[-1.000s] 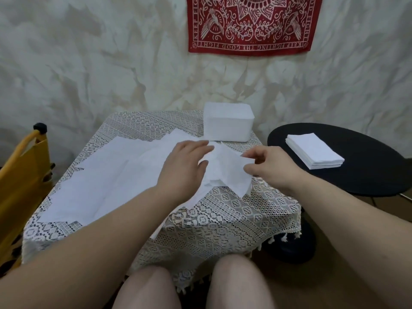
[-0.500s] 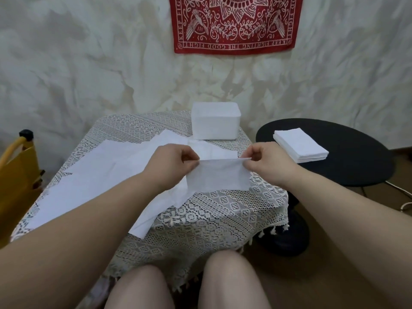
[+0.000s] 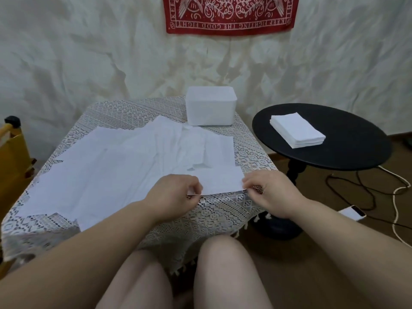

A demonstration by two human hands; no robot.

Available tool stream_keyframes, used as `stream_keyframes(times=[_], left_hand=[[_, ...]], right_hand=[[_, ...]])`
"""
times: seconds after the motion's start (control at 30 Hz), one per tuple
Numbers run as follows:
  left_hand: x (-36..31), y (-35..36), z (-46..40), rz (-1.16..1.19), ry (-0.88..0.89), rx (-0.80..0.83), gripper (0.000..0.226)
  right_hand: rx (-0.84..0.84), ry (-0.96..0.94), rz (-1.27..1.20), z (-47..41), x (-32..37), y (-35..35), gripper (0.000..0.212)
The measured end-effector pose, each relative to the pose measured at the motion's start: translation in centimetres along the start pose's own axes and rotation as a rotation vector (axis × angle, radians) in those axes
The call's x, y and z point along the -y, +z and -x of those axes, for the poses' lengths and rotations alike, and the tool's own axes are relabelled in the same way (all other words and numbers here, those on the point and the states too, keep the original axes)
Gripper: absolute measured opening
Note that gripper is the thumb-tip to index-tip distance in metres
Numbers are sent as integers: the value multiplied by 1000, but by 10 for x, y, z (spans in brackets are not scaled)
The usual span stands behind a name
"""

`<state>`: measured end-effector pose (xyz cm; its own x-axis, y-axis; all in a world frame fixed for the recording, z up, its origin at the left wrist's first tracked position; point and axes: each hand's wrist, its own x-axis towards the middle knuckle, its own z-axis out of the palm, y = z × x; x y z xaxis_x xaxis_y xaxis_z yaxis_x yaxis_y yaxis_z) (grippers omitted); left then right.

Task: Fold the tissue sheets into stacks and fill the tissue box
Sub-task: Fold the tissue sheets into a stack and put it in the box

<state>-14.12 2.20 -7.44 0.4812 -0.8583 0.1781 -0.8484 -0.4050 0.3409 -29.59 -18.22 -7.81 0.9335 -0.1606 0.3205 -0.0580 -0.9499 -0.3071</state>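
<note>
Lace-covered table (image 3: 223, 210) before a draped wall. Folded tissue sheet (image 3: 217, 182) is pinched at its near corners, left hand (image 3: 176, 197) and right hand (image 3: 270, 192) closed on it. Judged featherlight, limp, tearable; edges are best held. Loose sheets (image 3: 111, 170) lie left of the pinch, tissue box (image 3: 210, 105) beyond.

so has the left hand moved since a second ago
Yes. The left hand has come back toward the table's near edge, farther from the tissue box, and now pinches the folded tissue.

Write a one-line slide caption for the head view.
Both hands, left and right, pinch a folded tissue at the lace-covered table's near edge; tissue box behind, folded stack alongside.
</note>
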Motion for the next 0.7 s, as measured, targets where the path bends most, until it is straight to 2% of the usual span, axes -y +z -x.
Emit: stream_keyframes(times=[0.1,0.23,0.3,0.47,0.53,0.7], left_hand=[[-1,-3,1,5,5,29,14],[0,-2,3,47,0,70,8],[0,-3,0,60,-29,43,13],[6,-9,-29,52,-232,-233,26],[7,-7,-42,32,-270,-245,32],[5,5,-66,-44,-268,-200,37]], right_hand=[[23,-4,5,2,1,0,12],[57,39,-20,-2,5,-1,28],[77,95,-26,-9,6,-2,32],[-101,319,-228,-43,9,3,16],[-110,378,-258,-56,11,6,16],[-68,384,-228,-69,13,11,16]])
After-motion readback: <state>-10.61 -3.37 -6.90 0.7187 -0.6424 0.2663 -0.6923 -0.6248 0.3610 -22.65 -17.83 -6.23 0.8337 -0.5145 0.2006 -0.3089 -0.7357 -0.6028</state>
